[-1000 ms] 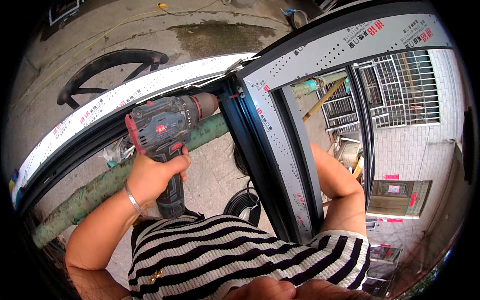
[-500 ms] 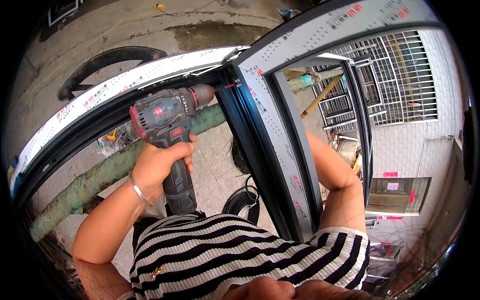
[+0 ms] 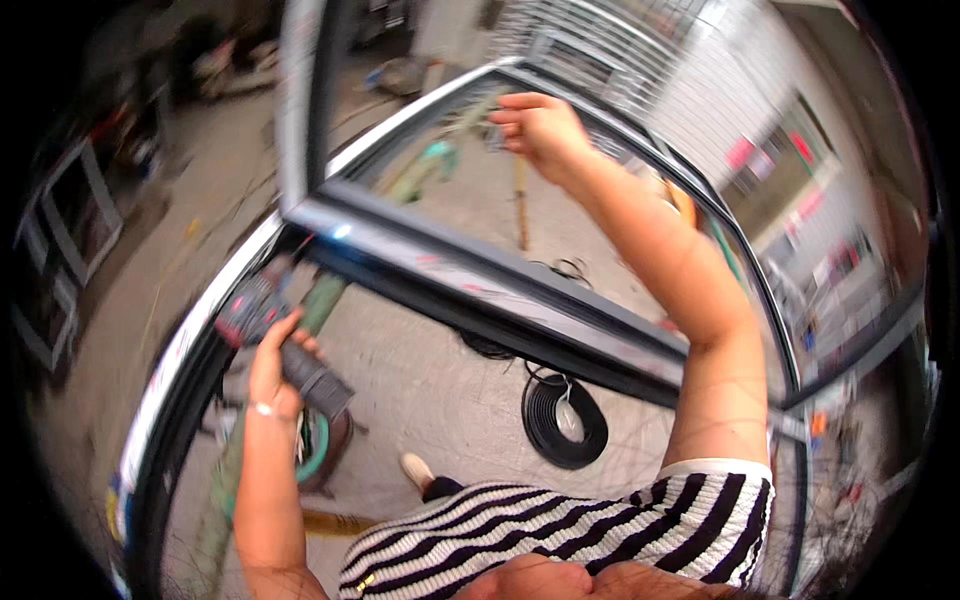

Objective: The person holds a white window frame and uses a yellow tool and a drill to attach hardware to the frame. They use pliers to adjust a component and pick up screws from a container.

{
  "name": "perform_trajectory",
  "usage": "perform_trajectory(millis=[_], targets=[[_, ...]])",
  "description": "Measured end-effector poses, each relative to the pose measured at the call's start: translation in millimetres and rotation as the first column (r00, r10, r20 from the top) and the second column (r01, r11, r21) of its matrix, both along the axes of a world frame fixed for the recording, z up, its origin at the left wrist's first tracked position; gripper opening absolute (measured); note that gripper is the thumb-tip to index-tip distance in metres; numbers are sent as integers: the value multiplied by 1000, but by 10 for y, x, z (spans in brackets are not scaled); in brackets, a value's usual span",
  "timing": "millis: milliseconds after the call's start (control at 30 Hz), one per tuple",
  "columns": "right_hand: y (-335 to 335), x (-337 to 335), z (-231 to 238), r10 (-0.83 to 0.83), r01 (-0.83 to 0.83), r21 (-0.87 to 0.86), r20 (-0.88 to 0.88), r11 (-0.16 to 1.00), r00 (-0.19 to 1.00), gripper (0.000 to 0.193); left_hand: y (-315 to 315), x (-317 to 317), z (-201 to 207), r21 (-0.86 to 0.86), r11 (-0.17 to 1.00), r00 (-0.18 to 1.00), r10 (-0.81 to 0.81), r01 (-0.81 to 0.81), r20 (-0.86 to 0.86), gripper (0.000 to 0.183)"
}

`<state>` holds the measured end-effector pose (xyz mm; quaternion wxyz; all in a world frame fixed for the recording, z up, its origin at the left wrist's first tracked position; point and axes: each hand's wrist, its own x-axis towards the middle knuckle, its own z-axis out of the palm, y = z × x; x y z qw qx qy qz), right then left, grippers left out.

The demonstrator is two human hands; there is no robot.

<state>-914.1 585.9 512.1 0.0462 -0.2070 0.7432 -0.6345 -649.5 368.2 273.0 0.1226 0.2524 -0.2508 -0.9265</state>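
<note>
My left hand (image 3: 272,370) is wrapped round the handle of a dark grey and red cordless drill (image 3: 318,382). The drill points up at the corner where a sash frame (image 3: 450,265) meets the outer window frame (image 3: 205,310); blur hides whether its tip touches. Both are dark metal with printed white protective film on their faces. My right arm reaches over the sash bar, and my right hand (image 3: 550,140) is raised above the far opening. Its fingers are bent and pinched together; anything between them is too small or blurred to make out.
A coil of black strip (image 3: 565,420) lies on the concrete floor inside the frame. Green poles (image 3: 320,300) run under the frame. More pale frames (image 3: 75,250) stand at far left. A building with a barred window (image 3: 590,50) rises at the far right.
My view has swung right, so the frame appears turned. My right hand, hidden behind the sash before, now shows above the far opening. My left hand still grips the drill near the corner.
</note>
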Motion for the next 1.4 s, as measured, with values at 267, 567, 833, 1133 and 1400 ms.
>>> perform_trajectory(millis=[267, 567, 833, 1133, 1400], targets=[[1697, 1758, -362, -85, 58, -301, -78, 952, 993, 16, 18, -175, -151, -193, 980, 996, -64, 51, -64, 14], [2872, 3056, -1483, -140, 384, -712, 378, 589, 915, 30, 404, 503, -451, -428, 889, 987, 146, -162, -72, 21], [3576, 3458, -2789, -80, 619, -723, 629, 306, 773, 18, 1442, 1147, -540, -843, 259, 827, -460, 472, 322, 22], [4448, 3454, -2649, -52, 567, -822, 565, 49, 823, 27, 4003, 316, -347, -914, -110, 384, -883, 391, 270, 31], [5624, 3761, -2532, -278, 557, -811, 585, -179, 762, 28, 5661, 182, -324, -896, -110, 162, -967, 431, 197, 18]])
